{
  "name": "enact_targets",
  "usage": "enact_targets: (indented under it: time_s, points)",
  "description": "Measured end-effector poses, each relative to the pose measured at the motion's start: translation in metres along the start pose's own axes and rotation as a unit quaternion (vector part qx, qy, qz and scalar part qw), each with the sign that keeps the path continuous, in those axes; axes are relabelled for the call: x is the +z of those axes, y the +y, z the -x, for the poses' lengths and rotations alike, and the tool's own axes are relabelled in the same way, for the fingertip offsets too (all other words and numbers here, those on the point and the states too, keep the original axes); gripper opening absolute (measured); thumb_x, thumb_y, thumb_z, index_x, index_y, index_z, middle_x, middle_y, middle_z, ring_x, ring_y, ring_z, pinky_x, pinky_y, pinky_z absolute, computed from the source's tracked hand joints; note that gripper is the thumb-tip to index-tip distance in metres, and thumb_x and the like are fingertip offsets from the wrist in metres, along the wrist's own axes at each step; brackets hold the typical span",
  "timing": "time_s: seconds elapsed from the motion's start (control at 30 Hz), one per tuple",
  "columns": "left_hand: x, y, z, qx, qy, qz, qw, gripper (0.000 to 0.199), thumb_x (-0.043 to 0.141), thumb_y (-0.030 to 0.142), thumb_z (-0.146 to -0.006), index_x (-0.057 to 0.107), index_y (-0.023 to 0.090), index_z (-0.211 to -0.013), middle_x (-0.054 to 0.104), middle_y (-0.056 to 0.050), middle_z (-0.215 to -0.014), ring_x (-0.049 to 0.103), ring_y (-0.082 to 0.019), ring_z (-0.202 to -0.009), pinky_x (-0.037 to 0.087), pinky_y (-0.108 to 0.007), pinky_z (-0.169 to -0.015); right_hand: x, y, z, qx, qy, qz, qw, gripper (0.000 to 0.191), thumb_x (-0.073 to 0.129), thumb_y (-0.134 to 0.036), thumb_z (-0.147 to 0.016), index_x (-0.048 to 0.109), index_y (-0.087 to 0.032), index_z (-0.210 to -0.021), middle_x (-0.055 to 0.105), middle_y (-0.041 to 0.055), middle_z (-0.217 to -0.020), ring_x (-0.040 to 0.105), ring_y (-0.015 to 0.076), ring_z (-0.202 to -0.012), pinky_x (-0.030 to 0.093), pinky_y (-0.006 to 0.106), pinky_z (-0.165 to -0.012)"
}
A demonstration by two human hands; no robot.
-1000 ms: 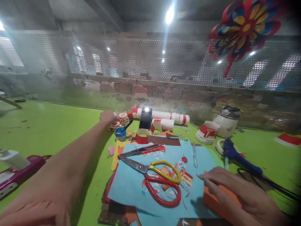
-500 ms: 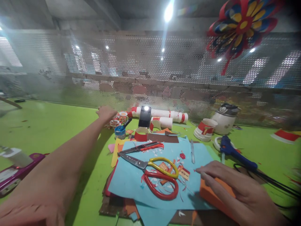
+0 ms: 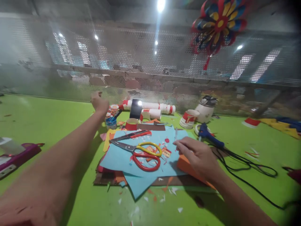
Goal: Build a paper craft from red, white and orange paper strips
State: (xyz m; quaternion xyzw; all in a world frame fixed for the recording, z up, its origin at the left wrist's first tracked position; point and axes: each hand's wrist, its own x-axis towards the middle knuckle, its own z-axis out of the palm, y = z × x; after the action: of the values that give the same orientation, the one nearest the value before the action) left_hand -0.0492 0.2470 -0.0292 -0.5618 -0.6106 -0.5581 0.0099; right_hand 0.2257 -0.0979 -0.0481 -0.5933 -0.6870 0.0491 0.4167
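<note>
My left hand (image 3: 100, 102) is stretched far out over the back left of the table, its fingers curled; what they hold, if anything, is hidden. Beside its wrist are small round printed pieces (image 3: 113, 108) and a blue paint jar (image 3: 111, 122). Thumb and forefinger of my right hand (image 3: 197, 153) are pinched together above the blue paper (image 3: 113, 161); anything between them is too small to name. Under that hand lies an orange paper piece (image 3: 185, 164). Large scissors (image 3: 136, 149) with one yellow and one red handle lie on the blue paper, next to red-handled scissors (image 3: 141, 134).
Behind the paper lie white-and-red paper-cup tubes (image 3: 150, 106), a black phone-like object (image 3: 135, 109) and a red-and-white cup (image 3: 188, 118). A blue glue gun (image 3: 209, 135) with a black cord is at the right. A purple power strip (image 3: 21, 155) stands at the left.
My left hand has lifted up and away from the round printed pieces. My right hand stays pinched over the orange paper. The whole view has shifted a little, showing more of the table front.
</note>
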Motion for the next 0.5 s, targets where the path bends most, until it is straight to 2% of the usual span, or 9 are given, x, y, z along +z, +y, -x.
enact_targets:
  time_s: [0.03,0.07,0.2,0.33,0.43,0.5]
  points:
    - [-0.002,0.01,0.005,0.027,0.028,0.073,0.997,0.041,0.049,-0.005,-0.068,0.055,0.007,-0.106,0.056,-0.01,-0.104,0.053,-0.022,-0.101,0.039,-0.038,-0.091,0.0,0.003,-0.001,0.015,0.009,-0.005,1.0,0.025,0.05,-0.03,-0.091,0.067,-0.016,-0.079,0.061,0.0005,-0.065,0.056,0.0121,-0.061,0.043,0.024,-0.06]
    - [-0.004,0.02,0.01,0.044,0.035,0.097,0.994,0.039,0.049,-0.006,-0.068,0.055,0.007,-0.104,0.056,-0.008,-0.102,0.051,-0.02,-0.099,0.037,-0.038,-0.092,0.0,0.005,-0.002,0.032,0.02,-0.012,0.999,0.027,0.05,-0.031,-0.091,0.067,-0.015,-0.079,0.058,-0.0006,-0.06,0.053,0.0114,-0.056,0.041,0.024,-0.057]
    - [-0.016,0.059,0.035,0.108,0.017,0.159,0.981,0.035,0.05,-0.003,-0.071,0.056,0.012,-0.101,0.054,-0.001,-0.098,0.049,-0.015,-0.097,0.036,-0.035,-0.092,0.0,0.018,-0.005,0.069,0.093,-0.058,0.992,0.033,0.054,-0.041,-0.088,0.067,-0.014,-0.073,0.045,-0.005,-0.046,0.04,0.0087,-0.042,0.033,0.023,-0.046]
    - [-0.033,0.094,0.072,0.161,-0.011,0.209,0.965,0.035,0.049,-0.001,-0.069,0.062,0.014,-0.098,0.058,-0.002,-0.097,0.053,-0.014,-0.09,0.042,-0.032,-0.081,0.002,0.03,-0.009,0.101,0.139,-0.12,0.978,0.046,0.055,-0.052,-0.084,0.062,-0.015,-0.058,0.038,-0.006,-0.039,0.037,0.0078,-0.037,0.028,0.023,-0.04]
    - [-0.053,0.12,0.108,0.162,-0.062,0.276,0.945,0.032,0.049,0.001,-0.069,0.065,0.017,-0.091,0.063,-0.003,-0.092,0.057,-0.016,-0.085,0.046,-0.031,-0.076,0.003,0.041,-0.014,0.128,0.168,-0.179,0.961,0.049,0.057,-0.057,-0.081,0.061,-0.015,-0.056,0.033,-0.0074,-0.035,0.034,0.0072,-0.033,0.028,0.022,-0.037]
    - [-0.071,0.136,0.136,0.174,-0.118,0.312,0.927,0.029,0.05,0.003,-0.068,0.065,0.016,-0.089,0.064,-0.003,-0.088,0.059,-0.017,-0.083,0.048,-0.031,-0.074,0.003,0.048,-0.018,0.131,0.197,-0.203,0.95,0.048,0.059,-0.058,-0.079,0.062,-0.015,-0.059,0.033,-0.0081,-0.035,0.032,0.0067,-0.031,0.029,0.022,-0.036]
